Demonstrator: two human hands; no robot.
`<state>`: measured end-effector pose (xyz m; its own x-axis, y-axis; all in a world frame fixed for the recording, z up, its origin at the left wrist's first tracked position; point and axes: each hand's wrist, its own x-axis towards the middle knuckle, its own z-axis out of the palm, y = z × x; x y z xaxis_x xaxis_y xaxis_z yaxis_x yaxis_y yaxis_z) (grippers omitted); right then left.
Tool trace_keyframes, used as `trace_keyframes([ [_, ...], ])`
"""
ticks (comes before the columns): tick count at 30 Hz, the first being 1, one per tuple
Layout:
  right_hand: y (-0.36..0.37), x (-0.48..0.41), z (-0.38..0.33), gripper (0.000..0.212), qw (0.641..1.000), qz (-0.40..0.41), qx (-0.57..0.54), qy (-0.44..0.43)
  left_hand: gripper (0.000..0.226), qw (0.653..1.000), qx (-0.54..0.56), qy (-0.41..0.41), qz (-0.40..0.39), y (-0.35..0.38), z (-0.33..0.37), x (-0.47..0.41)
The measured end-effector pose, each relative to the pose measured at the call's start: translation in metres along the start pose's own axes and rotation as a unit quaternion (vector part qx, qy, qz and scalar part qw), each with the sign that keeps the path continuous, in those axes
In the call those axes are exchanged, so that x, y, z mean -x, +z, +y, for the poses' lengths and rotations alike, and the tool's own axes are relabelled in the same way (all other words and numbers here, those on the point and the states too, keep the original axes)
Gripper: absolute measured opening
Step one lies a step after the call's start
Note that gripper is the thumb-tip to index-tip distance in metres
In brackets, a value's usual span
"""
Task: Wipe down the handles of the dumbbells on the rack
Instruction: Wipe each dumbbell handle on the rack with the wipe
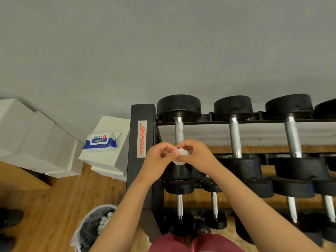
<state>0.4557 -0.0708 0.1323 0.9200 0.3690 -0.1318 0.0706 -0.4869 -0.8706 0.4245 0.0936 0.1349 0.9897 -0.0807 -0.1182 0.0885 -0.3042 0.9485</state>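
A black rack (141, 131) holds black dumbbells with knurled steel handles on two tiers. The leftmost top dumbbell handle (178, 131) runs away from me, and its near end is hidden behind my hands. My left hand (158, 160) and my right hand (197, 154) meet over that near end, both pinching a small crumpled white wipe (179, 155). Two more top-tier handles (235, 137) (293, 137) lie bare to the right. Smaller dumbbells (215, 204) sit on the lower tier.
A blue and white wipes pack (100, 141) lies on stacked white boxes (107, 157) left of the rack. A lined bin (94, 230) with used wipes stands on the wooden floor at lower left. Grey wall behind the rack.
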Motion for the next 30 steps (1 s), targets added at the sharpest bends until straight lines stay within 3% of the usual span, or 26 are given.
trace_keyframes([
  [3, -0.005, -0.001, -0.001, 0.027, 0.999, -0.014, 0.045, 0.016, 0.002, 1.000, -0.013, -0.013, 0.000, -0.015, -0.006, -0.006],
  [8, -0.012, -0.010, 0.008, 0.014, 0.999, 0.006, 0.036, 0.034, 0.005, 0.998, -0.008, -0.056, -0.015, -0.032, -0.019, -0.023],
  [11, -0.010, -0.017, 0.011, 0.010, 0.997, -0.004, -0.014, 0.081, 0.005, 0.995, 0.037, -0.083, -0.042, -0.035, -0.026, -0.033],
  [14, -0.007, -0.025, 0.009, 0.034, 0.992, -0.053, -0.051, 0.107, 0.011, 0.985, 0.107, -0.098, -0.089, -0.034, -0.029, -0.041],
  [17, -0.007, -0.029, 0.006, 0.022, 0.995, -0.061, -0.012, 0.078, 0.020, 0.972, 0.156, -0.106, -0.138, -0.033, -0.031, -0.049],
  [19, -0.009, -0.029, 0.005, 0.013, 0.996, -0.051, 0.008, 0.075, 0.027, 0.971, 0.146, -0.105, -0.159, -0.034, -0.031, -0.054],
  [25, -0.007, -0.025, 0.016, 0.027, 0.987, 0.013, 0.060, 0.145, 0.034, 0.982, 0.035, -0.084, -0.165, -0.033, -0.044, -0.070],
  [30, -0.002, -0.026, 0.025, 0.024, 0.968, -0.013, 0.104, 0.230, 0.037, 0.984, -0.058, -0.083, -0.147, -0.022, -0.055, -0.070],
])
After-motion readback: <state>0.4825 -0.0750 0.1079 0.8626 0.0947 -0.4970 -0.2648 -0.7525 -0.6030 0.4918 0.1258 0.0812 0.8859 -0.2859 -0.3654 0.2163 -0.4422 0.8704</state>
